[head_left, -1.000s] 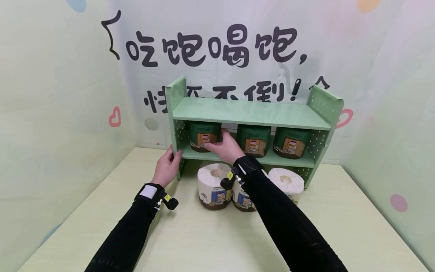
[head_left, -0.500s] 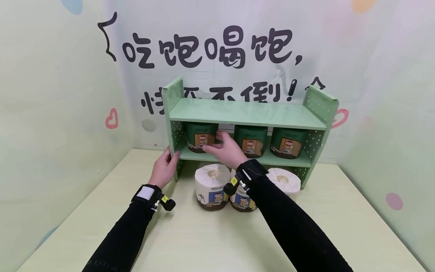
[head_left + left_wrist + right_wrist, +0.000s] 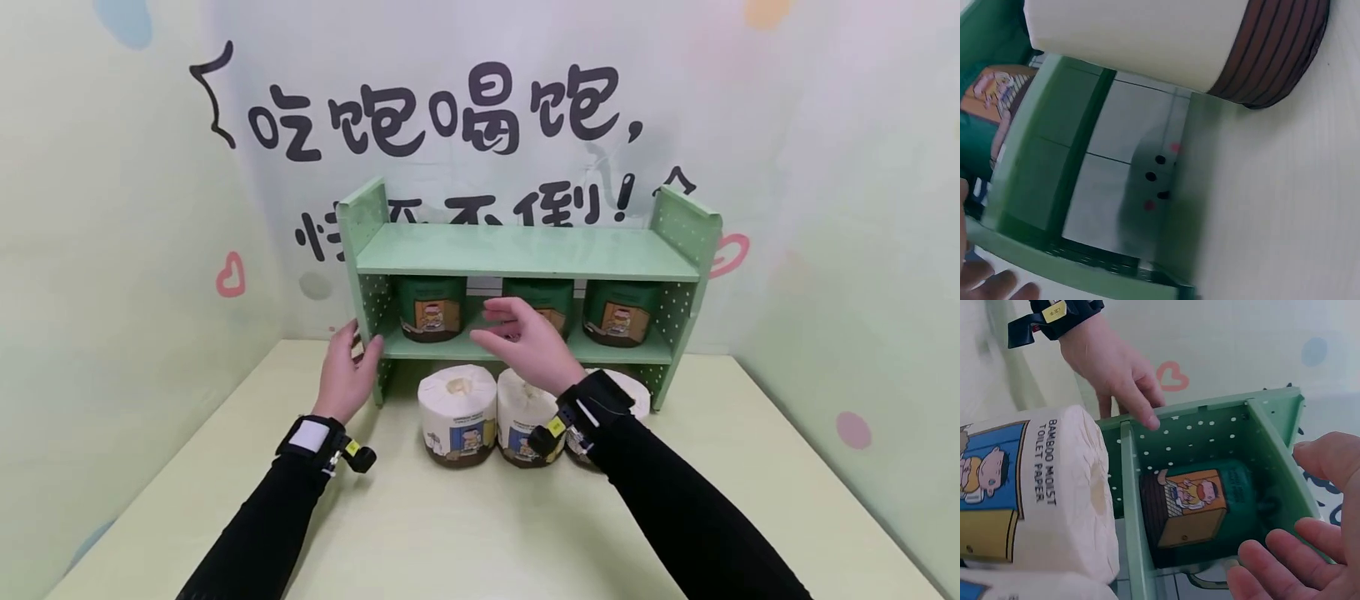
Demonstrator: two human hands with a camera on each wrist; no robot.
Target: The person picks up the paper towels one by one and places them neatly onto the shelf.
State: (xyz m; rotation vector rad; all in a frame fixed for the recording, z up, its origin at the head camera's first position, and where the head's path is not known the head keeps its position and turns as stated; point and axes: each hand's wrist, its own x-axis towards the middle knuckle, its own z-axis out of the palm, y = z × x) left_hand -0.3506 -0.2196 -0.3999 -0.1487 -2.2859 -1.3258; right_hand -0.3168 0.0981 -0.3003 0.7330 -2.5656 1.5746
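A green shelf [image 3: 525, 252] with perforated side panels stands at the back of the table. My left hand [image 3: 347, 377] grips its left panel, thumb at the front edge and fingers outside. On its middle board sit three green-wrapped toilet rolls: the left one [image 3: 433, 315], the middle one [image 3: 538, 290], partly hidden by my right hand [image 3: 534, 346], and the right one [image 3: 624, 315]. That right hand hovers in front of the shelf, fingers spread and holding nothing. The right wrist view shows the left green-wrapped roll [image 3: 1200, 506] apart from the fingers.
Below and in front of the shelf, three white-wrapped toilet rolls stand in a row on the table [image 3: 465, 533]: left [image 3: 459, 417], middle [image 3: 519, 408] and right [image 3: 636, 392], the last largely behind my right wrist. A printed backdrop [image 3: 450, 179] hangs behind.
My right hand has let go of the left green-wrapped roll and drawn back to the right. The left hand stays on the panel. The whole view has shifted slightly.
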